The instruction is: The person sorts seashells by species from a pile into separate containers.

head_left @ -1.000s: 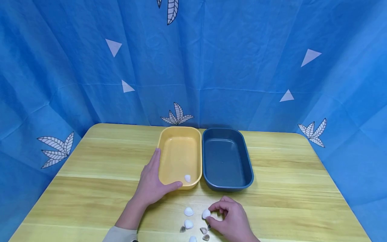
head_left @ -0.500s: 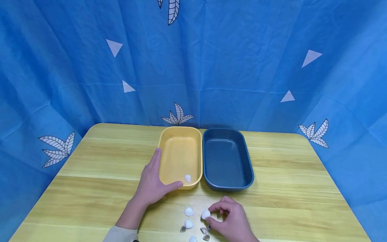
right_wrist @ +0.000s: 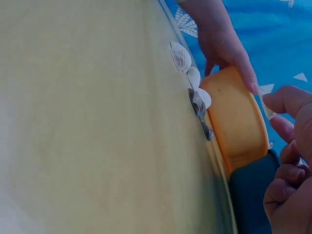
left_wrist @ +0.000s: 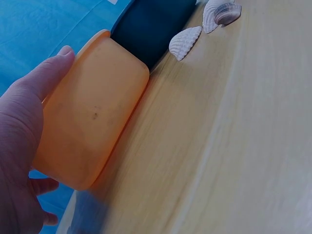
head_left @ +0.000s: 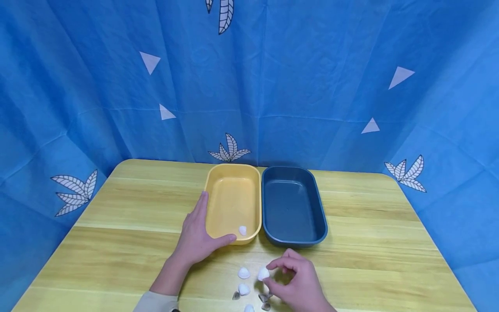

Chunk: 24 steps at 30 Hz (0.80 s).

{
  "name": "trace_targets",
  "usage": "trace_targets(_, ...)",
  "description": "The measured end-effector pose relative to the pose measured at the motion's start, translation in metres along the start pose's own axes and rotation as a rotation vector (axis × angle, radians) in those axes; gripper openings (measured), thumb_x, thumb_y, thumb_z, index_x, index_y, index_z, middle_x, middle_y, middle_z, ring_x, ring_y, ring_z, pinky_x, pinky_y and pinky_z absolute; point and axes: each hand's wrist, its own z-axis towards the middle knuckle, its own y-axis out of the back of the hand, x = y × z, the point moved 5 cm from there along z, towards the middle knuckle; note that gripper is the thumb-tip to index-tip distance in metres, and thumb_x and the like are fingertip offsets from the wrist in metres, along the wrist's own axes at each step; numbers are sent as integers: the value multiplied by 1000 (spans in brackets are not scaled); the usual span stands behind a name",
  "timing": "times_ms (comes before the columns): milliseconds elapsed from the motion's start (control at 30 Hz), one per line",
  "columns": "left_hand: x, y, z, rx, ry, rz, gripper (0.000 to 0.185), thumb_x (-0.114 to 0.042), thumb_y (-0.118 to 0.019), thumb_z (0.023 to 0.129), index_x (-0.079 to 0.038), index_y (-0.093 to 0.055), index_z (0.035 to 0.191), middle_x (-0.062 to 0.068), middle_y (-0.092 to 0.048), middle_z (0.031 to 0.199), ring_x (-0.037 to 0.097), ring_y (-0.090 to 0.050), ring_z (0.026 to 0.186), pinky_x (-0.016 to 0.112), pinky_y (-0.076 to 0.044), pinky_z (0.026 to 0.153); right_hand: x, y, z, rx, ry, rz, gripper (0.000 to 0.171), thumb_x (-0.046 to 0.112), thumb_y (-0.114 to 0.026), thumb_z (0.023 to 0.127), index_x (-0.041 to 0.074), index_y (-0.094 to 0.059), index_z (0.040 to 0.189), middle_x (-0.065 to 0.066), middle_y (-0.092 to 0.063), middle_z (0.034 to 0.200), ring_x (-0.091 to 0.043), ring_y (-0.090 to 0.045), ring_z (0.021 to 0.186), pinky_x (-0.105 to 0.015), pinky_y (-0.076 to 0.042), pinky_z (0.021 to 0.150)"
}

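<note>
My right hand (head_left: 269, 275) pinches a white shell (head_left: 263, 273) between thumb and forefinger, just above the table's near edge. In the right wrist view its fingers (right_wrist: 287, 146) curl beside the trays. My left hand (head_left: 200, 225) rests against the near left corner of the yellow tray (head_left: 233, 167), fingers straight along its side and thumb along the near rim; the left wrist view shows the same left hand (left_wrist: 19, 126) on the yellow tray (left_wrist: 92, 126). One white shell (head_left: 242, 230) lies inside this tray. The dark blue tray (head_left: 294, 242) stands right of it, holding nothing.
Several loose shells lie on the wooden table (head_left: 117, 242) near its front edge, among them white ones (head_left: 243, 273) (head_left: 243, 289) and small dark ones (head_left: 235, 296). Blue patterned cloth (head_left: 312, 86) hangs behind and beside the table.
My right hand has lifted the pinched white shell slightly and shifted it a little left. The left hand and both trays have not moved.
</note>
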Motion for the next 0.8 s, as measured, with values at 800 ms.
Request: trace_targets(800,-1,1,-1,-1,16,-20,137,-69,-83,64,-17,-4,162,5,-9,166,36,-18,147,62,-15,114,22,11,35,-92,168,59,33,-1,-90,67,18,-76,91,2,-39,63,-16,-37,55,-19,-29,43)
